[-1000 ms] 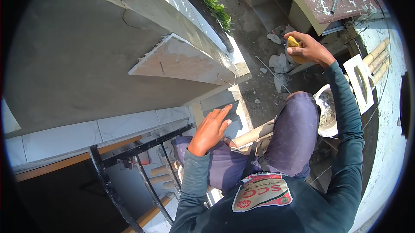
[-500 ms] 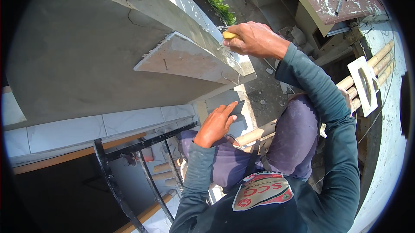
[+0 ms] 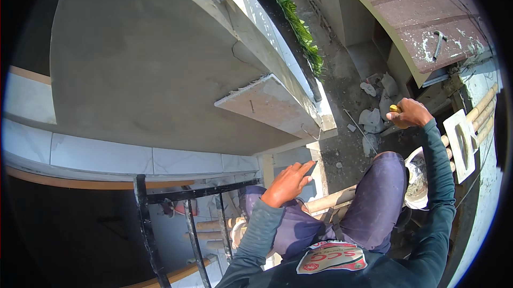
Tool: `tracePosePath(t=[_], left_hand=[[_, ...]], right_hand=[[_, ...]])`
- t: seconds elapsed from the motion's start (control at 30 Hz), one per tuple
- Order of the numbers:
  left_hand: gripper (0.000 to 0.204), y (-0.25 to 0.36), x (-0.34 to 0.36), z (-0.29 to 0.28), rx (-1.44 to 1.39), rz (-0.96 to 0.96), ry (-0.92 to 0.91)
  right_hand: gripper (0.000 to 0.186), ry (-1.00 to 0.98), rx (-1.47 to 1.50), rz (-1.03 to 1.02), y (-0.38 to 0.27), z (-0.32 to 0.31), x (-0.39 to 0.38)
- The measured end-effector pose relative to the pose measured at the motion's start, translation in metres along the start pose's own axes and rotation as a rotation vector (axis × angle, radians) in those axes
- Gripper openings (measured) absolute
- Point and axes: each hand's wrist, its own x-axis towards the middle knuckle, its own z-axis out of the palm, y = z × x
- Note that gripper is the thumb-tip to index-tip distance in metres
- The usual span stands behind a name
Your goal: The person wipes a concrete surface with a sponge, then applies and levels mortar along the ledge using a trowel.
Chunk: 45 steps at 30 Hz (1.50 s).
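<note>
My right hand [image 3: 409, 112] is closed on a yellow-handled tool [image 3: 394, 109] above the strewn ground at the right; I cannot make out its working end. Low in the middle, my left hand [image 3: 288, 183] is open, fingers extended, at a dark straight edge by my raised knees; contact is unclear. Beyond it a pale board with ragged edges [image 3: 264, 103] lies on the grey plastered surface [image 3: 144, 68] beside a concrete edge [image 3: 251, 36]. A bucket with grey contents [image 3: 416, 189] is beside my right forearm, near a white float [image 3: 457, 146] on bamboo poles [image 3: 483, 103].
Black metal railing [image 3: 189, 195] and white tiles [image 3: 101, 151] are at lower left. Bamboo poles [image 3: 331, 198] cross below my knees. Green foliage [image 3: 294, 18] lines the far edge. A maroon roof [image 3: 390, 4] with a hammer [image 3: 439, 44] is upper right; white sacks [image 3: 371, 120] lie below.
My right hand swung left to the concrete edge half a second ago and is now back over the ground at the right. The view shifted, so the scene sits lower and further right.
</note>
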Motion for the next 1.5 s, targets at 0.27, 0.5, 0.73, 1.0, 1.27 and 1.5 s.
tracePosePath(t=[0.27, 0.5, 0.73, 1.0, 1.27, 1.5], left_hand=[[0.049, -0.022, 0.011, 0.018, -0.029, 0.018, -0.025], [0.049, -0.025, 0.011, 0.018, -0.019, 0.008, 0.004], [0.048, -0.022, -0.003, 0.002, -0.037, -0.043, -0.055], [0.048, -0.029, 0.017, 0.019, -0.031, 0.048, -0.066], [0.049, -0.018, 0.006, 0.007, -0.047, 0.044, -0.011], [0.049, -0.018, 0.0, 0.004, -0.011, 0.025, -0.035]], right_hand=[[0.037, 0.534, 0.345, -0.914, -0.211, -0.182, -0.048], [0.039, 0.721, 0.299, -0.931, -0.257, -0.242, -0.069], [0.056, 0.442, 0.429, -0.635, -0.177, -0.226, -0.076], [0.05, 0.864, 0.203, -1.004, -0.248, -0.286, -0.043], [0.058, 0.746, 0.567, -0.945, -0.25, -0.261, -0.062], [0.055, 0.658, 0.49, -0.956, -0.238, -0.237, -0.129]])
